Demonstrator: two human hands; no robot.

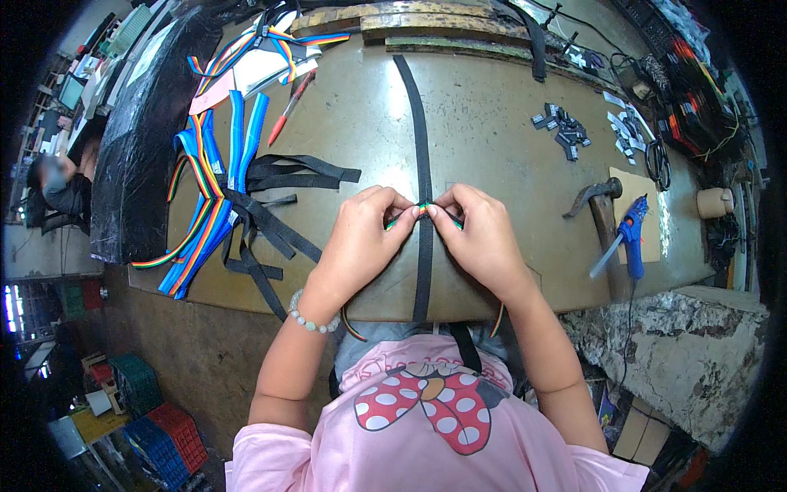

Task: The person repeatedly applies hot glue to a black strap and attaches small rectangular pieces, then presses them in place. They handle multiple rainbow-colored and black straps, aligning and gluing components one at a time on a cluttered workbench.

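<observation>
A black webbing strap (421, 131) runs lengthwise down the middle of the table. Across it lies a thin striped ribbon (424, 211) in red, yellow and green, and its two tails hang past the table's front edge. My left hand (369, 223) pinches the ribbon on the left side of the strap. On the other side, my right hand (475, 225) pinches it between thumb and finger. Both sets of fingertips almost meet over the strap. The fingers partly hide how the ribbon passes around it.
Striped and blue ribbons (209, 197) lie with black straps (287, 230) at left, near a red pen (291, 108). Right are black clips (563, 131), pale labels (627, 127), a hammer (604, 205) and a blue glue gun (632, 234). Wooden boards (443, 29) line the far edge.
</observation>
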